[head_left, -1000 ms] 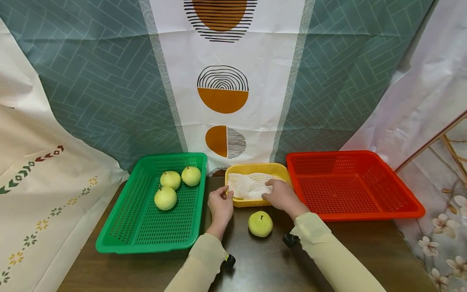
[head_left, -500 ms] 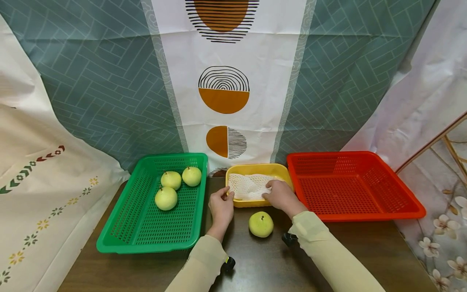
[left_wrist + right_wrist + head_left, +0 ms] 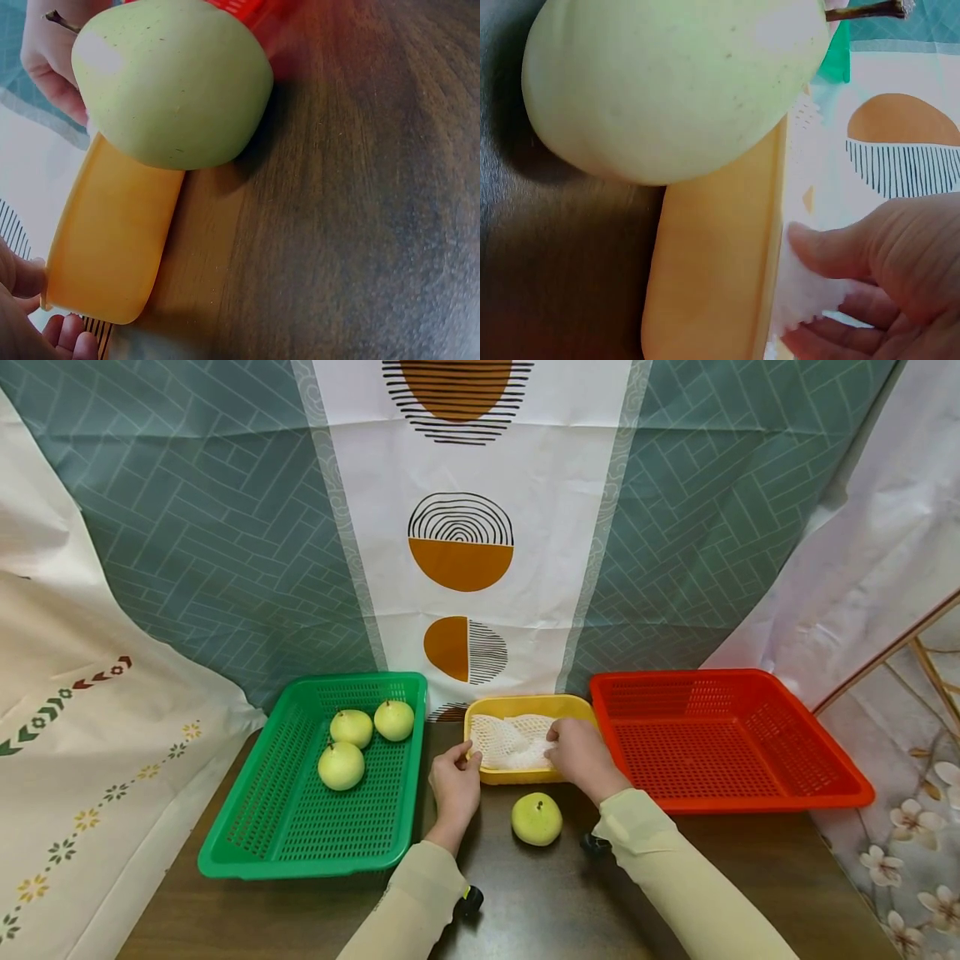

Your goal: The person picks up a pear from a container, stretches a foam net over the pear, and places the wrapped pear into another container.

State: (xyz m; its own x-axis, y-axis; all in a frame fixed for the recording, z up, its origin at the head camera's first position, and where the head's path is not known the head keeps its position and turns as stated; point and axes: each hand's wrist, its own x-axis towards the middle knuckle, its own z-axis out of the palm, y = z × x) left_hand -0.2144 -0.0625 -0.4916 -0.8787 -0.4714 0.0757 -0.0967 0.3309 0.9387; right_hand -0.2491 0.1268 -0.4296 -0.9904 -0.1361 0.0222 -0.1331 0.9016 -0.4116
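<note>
Pear [image 3: 537,819] sits loose on the tabletop [image 3: 532,910] nearest me, just before the yellow tray [image 3: 517,777]. I see the left hand [image 3: 456,787] pinching the tray's left rim. The right hand [image 3: 585,756] has just shifted slightly inward, fingers closing; I judge it now grips the white netting [image 3: 495,739]. Beyond, three pears [image 3: 341,767] lie in the green basket [image 3: 345,835].

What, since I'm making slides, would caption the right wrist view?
Right hand holding netting at the tray, a pear in the foreground.
</note>
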